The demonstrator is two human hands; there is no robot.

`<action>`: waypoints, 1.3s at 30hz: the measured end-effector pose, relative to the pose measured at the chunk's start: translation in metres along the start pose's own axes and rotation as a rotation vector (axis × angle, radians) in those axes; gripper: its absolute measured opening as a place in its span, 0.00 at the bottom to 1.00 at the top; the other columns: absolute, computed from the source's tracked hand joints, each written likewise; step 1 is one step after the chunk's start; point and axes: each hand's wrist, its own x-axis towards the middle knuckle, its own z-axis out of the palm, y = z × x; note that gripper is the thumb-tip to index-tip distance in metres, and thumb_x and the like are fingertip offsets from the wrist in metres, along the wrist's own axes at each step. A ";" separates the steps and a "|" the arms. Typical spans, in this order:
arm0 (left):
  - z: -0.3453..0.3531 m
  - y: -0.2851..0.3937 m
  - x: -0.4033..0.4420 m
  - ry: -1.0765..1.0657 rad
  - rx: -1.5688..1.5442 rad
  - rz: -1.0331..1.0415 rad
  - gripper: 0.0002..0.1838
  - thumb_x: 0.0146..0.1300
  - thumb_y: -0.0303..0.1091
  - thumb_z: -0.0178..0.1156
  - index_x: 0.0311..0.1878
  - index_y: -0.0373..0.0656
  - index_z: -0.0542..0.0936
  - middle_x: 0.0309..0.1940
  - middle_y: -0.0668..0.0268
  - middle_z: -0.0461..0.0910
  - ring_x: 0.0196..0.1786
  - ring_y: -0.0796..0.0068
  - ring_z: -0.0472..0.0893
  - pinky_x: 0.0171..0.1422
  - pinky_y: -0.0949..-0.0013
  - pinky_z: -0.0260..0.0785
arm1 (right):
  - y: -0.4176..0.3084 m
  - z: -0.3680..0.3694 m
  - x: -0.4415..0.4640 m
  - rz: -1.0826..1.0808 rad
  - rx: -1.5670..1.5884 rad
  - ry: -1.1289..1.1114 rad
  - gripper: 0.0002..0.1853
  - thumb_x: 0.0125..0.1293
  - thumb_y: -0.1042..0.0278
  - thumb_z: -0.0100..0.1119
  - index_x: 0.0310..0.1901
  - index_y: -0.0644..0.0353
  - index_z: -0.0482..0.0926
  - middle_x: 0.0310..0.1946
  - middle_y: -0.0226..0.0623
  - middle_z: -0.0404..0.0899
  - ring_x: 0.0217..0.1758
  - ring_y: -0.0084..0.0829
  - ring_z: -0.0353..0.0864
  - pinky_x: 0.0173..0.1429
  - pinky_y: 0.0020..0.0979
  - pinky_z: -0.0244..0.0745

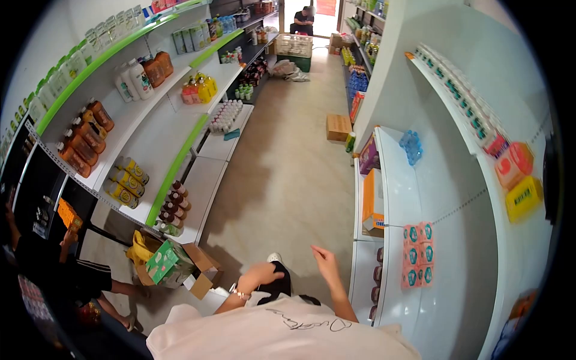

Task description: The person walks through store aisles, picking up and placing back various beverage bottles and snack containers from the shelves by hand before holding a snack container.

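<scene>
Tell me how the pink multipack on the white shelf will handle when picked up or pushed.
The pink multipack would probably lift as one fairly stiff block, since its units sit tightly in rows. Pushed, it may slide rather than roll: its outline is blocky and the white shelf looks smooth and glossy.

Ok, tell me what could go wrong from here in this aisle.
First, the open box on the floor to the left has flaps sticking out near the person's shoe, so a step that way could catch on it. Second, the carton on the floor ahead, at the aisle's right side, might trip someone looking elsewhere. Third, swinging the left hand out low could perhaps knock the bottles on the bottom left shelf.
</scene>
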 end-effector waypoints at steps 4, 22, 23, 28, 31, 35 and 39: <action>-0.080 -0.029 0.050 0.250 0.081 0.024 0.24 0.61 0.52 0.54 0.37 0.36 0.80 0.37 0.50 0.80 0.42 0.48 0.79 0.48 0.53 0.70 | -0.047 0.034 0.079 0.054 -0.047 -0.151 0.16 0.66 0.67 0.54 0.53 0.65 0.77 0.44 0.35 0.81 0.44 0.20 0.76 0.50 0.21 0.69; -0.288 -0.104 0.218 0.590 -0.236 0.215 0.23 0.63 0.41 0.55 0.57 0.38 0.72 0.56 0.55 0.72 0.56 0.54 0.72 0.60 0.59 0.65 | -0.114 0.108 0.349 0.121 0.043 -0.218 0.16 0.66 0.69 0.52 0.51 0.69 0.77 0.45 0.37 0.81 0.45 0.21 0.75 0.51 0.21 0.69; -0.287 -0.108 0.232 0.575 -0.252 0.210 0.22 0.63 0.41 0.55 0.56 0.38 0.73 0.56 0.56 0.72 0.55 0.54 0.72 0.60 0.59 0.65 | -0.112 0.111 0.366 0.129 0.045 -0.222 0.16 0.66 0.69 0.52 0.51 0.69 0.77 0.45 0.37 0.81 0.45 0.21 0.75 0.51 0.21 0.69; -0.369 -0.122 0.331 0.635 -0.164 0.206 0.19 0.62 0.40 0.56 0.52 0.41 0.76 0.54 0.60 0.73 0.54 0.56 0.73 0.58 0.60 0.66 | -0.140 0.108 0.496 0.156 0.020 -0.248 0.16 0.66 0.67 0.52 0.52 0.66 0.78 0.45 0.37 0.81 0.45 0.21 0.76 0.50 0.21 0.69; -0.422 -0.113 0.380 0.615 -0.192 0.184 0.18 0.62 0.40 0.56 0.52 0.42 0.77 0.51 0.62 0.74 0.53 0.58 0.73 0.57 0.60 0.67 | -0.156 0.090 0.567 0.076 0.032 -0.168 0.16 0.66 0.66 0.53 0.51 0.65 0.78 0.42 0.35 0.82 0.43 0.20 0.76 0.47 0.21 0.71; -0.495 -0.122 0.455 0.636 -0.186 0.162 0.18 0.63 0.40 0.56 0.52 0.40 0.76 0.51 0.60 0.74 0.54 0.59 0.73 0.58 0.62 0.66 | -0.163 0.081 0.674 0.025 0.054 -0.121 0.16 0.66 0.66 0.53 0.51 0.65 0.78 0.41 0.35 0.82 0.42 0.20 0.77 0.46 0.22 0.71; -0.524 -0.124 0.507 0.624 -0.209 0.183 0.19 0.64 0.40 0.55 0.53 0.38 0.75 0.53 0.59 0.73 0.56 0.59 0.72 0.60 0.61 0.65 | -0.176 0.073 0.739 0.082 -0.025 -0.157 0.16 0.66 0.66 0.53 0.51 0.65 0.78 0.42 0.36 0.82 0.40 0.20 0.77 0.46 0.22 0.71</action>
